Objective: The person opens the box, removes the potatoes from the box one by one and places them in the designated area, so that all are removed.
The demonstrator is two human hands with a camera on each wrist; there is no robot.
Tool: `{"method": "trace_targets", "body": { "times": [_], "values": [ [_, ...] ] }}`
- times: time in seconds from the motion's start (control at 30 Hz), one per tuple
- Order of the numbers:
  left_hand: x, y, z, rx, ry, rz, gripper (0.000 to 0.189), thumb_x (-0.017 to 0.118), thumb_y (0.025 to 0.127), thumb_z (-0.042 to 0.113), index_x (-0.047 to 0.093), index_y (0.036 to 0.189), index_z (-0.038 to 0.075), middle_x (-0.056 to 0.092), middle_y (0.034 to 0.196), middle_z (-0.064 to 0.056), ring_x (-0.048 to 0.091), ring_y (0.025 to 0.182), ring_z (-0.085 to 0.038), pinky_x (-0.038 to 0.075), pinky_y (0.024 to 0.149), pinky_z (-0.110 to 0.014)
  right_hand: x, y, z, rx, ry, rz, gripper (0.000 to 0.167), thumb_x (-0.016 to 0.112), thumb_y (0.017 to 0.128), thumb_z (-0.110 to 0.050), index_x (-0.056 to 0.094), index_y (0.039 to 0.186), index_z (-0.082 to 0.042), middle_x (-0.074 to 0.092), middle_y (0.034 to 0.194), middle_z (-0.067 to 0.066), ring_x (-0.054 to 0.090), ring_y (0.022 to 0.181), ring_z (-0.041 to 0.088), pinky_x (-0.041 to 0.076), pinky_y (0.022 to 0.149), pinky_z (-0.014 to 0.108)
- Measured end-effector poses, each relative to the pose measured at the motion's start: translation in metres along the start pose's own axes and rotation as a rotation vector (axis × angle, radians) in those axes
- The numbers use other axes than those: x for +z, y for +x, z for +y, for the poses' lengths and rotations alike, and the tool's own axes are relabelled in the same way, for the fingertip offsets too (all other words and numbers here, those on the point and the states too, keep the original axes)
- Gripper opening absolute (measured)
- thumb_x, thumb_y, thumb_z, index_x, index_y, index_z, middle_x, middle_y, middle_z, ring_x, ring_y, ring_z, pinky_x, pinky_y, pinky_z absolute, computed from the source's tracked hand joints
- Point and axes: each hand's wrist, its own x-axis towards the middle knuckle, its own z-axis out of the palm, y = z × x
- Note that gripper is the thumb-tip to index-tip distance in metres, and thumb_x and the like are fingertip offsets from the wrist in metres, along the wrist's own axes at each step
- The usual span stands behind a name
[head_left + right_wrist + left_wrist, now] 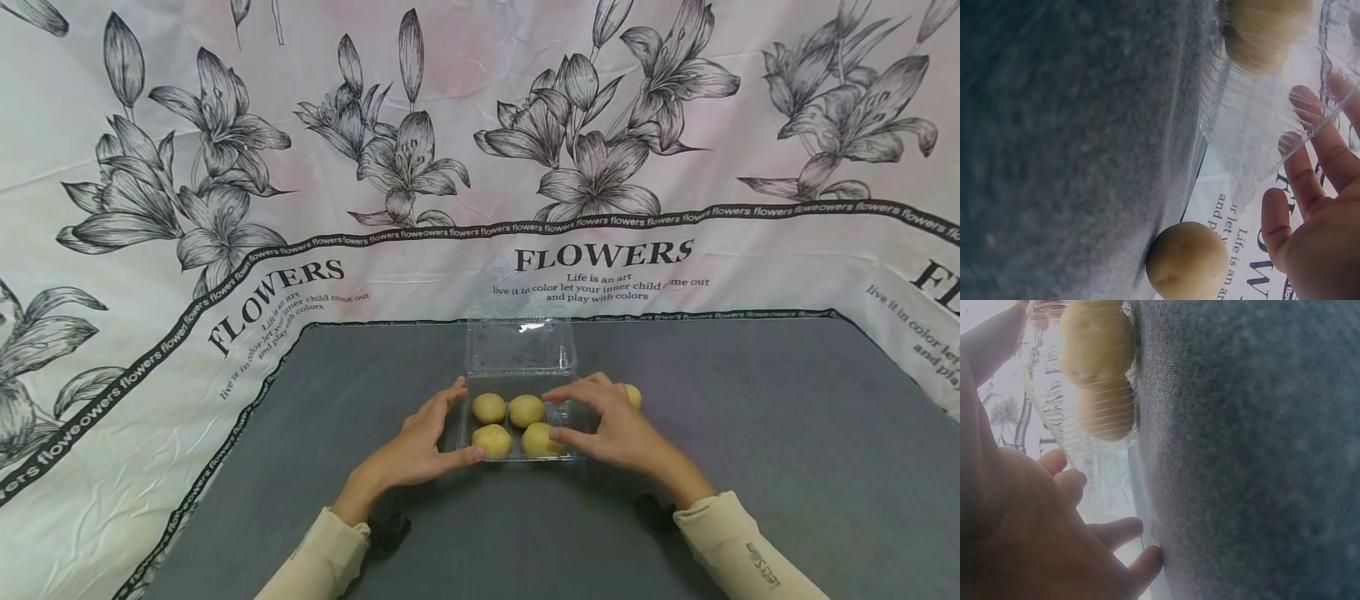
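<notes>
A clear plastic clamshell box (517,459) lies on the table with its lid (517,348) raised at the back. Several yellow potatoes sit inside in two rows, among them a front-left potato (492,441) and a back-right potato (527,409). My left hand (427,442) rests along the box's left side, thumb at the front corner and fingers spread loosely. Over the right side reaches my right hand (618,421), its fingertips at the right-hand potatoes in the head view. Those fingers look relaxed and apart in the right wrist view, partly behind the clear plastic.
Outside the box, a loose potato (1186,261) lies on the table just beyond my right hand, which mostly covers it in the head view. The grey tabletop (750,400) ends at a white cloth (450,283) printed with flowers and lettering.
</notes>
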Motion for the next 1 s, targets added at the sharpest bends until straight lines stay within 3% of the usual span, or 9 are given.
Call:
{"method": "trace_targets", "body": {
  "times": [0.1,0.33,1.0],
  "values": [
    [0.0,0.0,0.0,-0.003,-0.002,0.0,0.094,0.068,0.093,0.054,0.016,0.163,0.019,0.004,0.173,0.009,0.014,0.159,-0.028,0.012,0.119,-0.071,0.001,0.001,0.0,0.02,-0.004,-0.035,0.042,0.087,0.083,-0.025,0.074,0.121,-0.017,0.073,0.117,-0.002,0.054,0.101,0.025,0.045,0.086,0.043],
    [0.0,0.0,0.0,-0.002,-0.003,0.002,0.093,0.068,0.093,0.054,0.017,0.163,0.019,0.004,0.173,0.009,0.013,0.159,-0.028,0.012,0.119,-0.071,0.0,0.004,0.0,0.039,0.024,-0.097,0.035,0.088,0.081,-0.029,0.077,0.114,-0.023,0.075,0.11,-0.006,0.05,0.097,0.022,0.03,0.086,0.039],
    [0.002,0.001,-0.001,0.002,0.004,0.005,0.093,0.068,0.094,0.054,0.016,0.163,0.02,0.003,0.173,0.009,0.011,0.16,-0.026,0.012,0.12,-0.069,0.001,0.017,0.006,0.079,0.049,-0.252,0.034,0.088,0.08,-0.032,0.08,0.112,-0.026,0.072,0.103,-0.01,0.05,0.096,0.019,0.024,0.086,0.04]
  ]
}}
